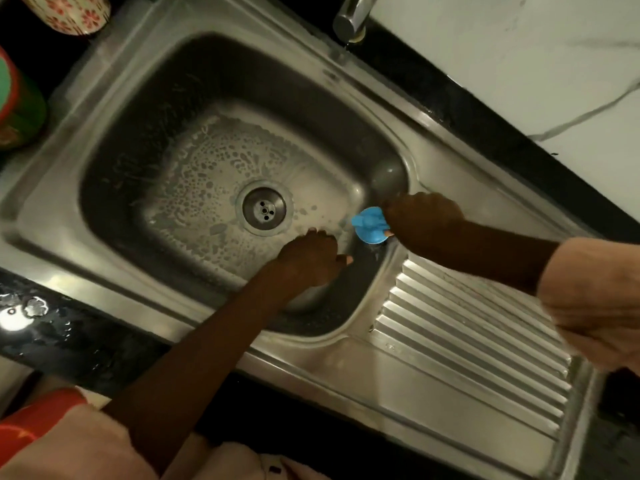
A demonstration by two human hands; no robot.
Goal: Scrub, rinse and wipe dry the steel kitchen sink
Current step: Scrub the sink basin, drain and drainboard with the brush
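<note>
The steel sink fills the view, its basin floor covered in soapy foam around the round drain. My right hand is closed on a blue scrubber pressed against the basin's right wall. Just left of it, my left hand lies flat on the wet basin floor near the drain, fingers apart and holding nothing. The chrome tap stands at the top edge, with a thin trickle below its spout.
A ribbed steel drainboard lies to the right of the basin. A floral cup and a green and red container stand at the left. Wet black countertop runs along the near edge; white marbled wall is behind.
</note>
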